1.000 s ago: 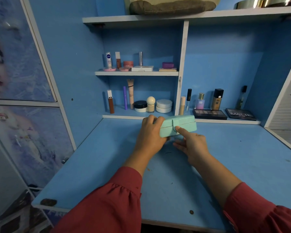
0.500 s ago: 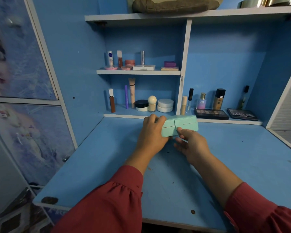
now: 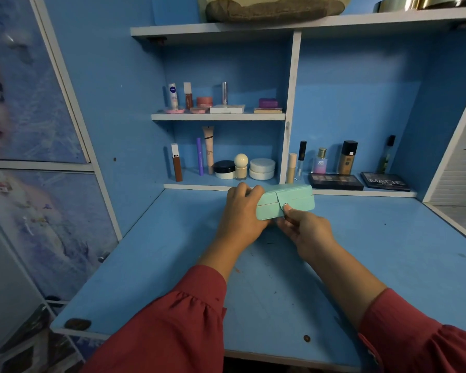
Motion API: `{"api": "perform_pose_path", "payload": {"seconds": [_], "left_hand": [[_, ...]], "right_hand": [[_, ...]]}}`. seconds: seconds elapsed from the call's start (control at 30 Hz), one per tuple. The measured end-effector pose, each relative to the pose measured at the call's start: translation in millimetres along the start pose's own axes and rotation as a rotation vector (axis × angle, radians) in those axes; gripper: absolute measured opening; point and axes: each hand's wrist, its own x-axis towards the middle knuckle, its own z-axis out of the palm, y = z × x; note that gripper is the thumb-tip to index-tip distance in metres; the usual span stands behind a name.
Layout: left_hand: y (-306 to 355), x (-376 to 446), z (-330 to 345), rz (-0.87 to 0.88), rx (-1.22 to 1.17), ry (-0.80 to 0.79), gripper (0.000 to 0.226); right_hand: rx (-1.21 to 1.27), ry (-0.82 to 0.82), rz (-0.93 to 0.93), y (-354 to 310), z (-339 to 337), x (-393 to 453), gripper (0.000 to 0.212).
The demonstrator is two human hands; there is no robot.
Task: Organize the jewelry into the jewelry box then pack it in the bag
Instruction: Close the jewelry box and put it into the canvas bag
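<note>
A mint-green jewelry box (image 3: 297, 199) stands at the back of the blue desk (image 3: 361, 265), its lid down. My left hand (image 3: 241, 211) grips the box's left end, fingers curled over the top. My right hand (image 3: 304, 230) pinches the clasp tab at the front of the box, where a small metal snap shows by my thumb. A brownish bag (image 3: 275, 8) lies on the top shelf. No loose jewelry is visible.
Cosmetics fill the shelf nooks behind the box: tubes, jars (image 3: 262, 168), a perfume bottle (image 3: 320, 161), a foundation bottle (image 3: 348, 157). Two dark palettes (image 3: 335, 181) lie flat at the back right. A metal bowl (image 3: 425, 2) sits at the top right. A picture-covered cabinet door stands to the left.
My right hand went from pointing a finger at the box's front to pinching the clasp tab. My left hand kept its hold on the box's left end.
</note>
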Motion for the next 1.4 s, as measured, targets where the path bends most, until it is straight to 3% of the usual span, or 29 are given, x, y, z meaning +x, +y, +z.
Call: {"api": "perform_pose_path", "payload": {"seconds": [0.17, 0.3, 0.4, 0.53, 0.77, 0.97, 1.4], "left_hand": [[-1.4, 0.5, 0.9, 0.000, -0.013, 0.011, 0.048], [-3.1, 0.4, 2.8, -0.010, -0.031, 0.026, 0.052], [-4.7, -0.4, 3.8, -0.048, -0.111, 0.010, 0.062], [-5.3, -3.2, 3.2, -0.115, -0.125, -0.099, 0.077], [5.6, -6.9, 1.9, -0.320, -0.219, -0.228, 0.079], [18.5, -1.9, 17.6, -0.302, -0.351, -0.271, 0.066], [79.4, 33.8, 76.0, -0.212, -0.582, -0.294, 0.064]], "right_hand": [[0.052, -0.039, -0.007, 0.6, 0.5, -2.3, 0.005], [0.073, 0.002, -0.003, -0.6, 2.5, -6.4, 0.017], [0.089, 0.090, -0.011, -8.7, -1.0, -3.0, 0.037], [-0.168, 0.082, -0.149, -21.9, -13.9, 6.5, 0.046], [-0.587, 0.145, -0.319, -31.7, -24.2, 13.1, 0.037], [-0.525, 0.306, -0.389, -40.2, -36.2, 25.3, 0.028], [-0.336, 0.611, -0.459, -72.1, -87.7, 52.3, 0.026]]}}
